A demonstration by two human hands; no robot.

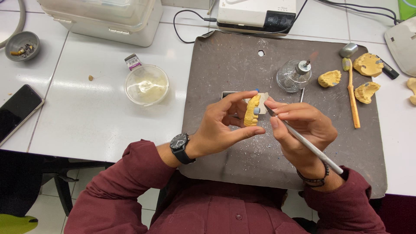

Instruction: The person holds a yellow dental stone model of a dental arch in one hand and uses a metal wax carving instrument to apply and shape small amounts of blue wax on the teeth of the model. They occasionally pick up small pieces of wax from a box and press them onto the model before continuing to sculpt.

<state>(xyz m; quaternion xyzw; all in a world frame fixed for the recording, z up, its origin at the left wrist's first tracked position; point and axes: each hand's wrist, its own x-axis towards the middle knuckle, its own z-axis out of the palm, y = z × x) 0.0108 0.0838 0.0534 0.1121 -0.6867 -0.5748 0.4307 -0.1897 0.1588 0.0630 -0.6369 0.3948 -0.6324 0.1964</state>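
My left hand pinches a yellow dental cast between thumb and fingers, holding it upright above the dark work mat. A small blue patch shows on the cast's side. My right hand grips a thin metal carving tool like a pen, its flat tip touching or nearly touching the cast. A black watch sits on my left wrist, a bead bracelet on my right.
On the mat's far right stand a glass spirit burner with a small flame, several yellow casts, and a toothbrush. A round clear bowl, a phone, an ashtray, a plastic box and a white machine lie around.
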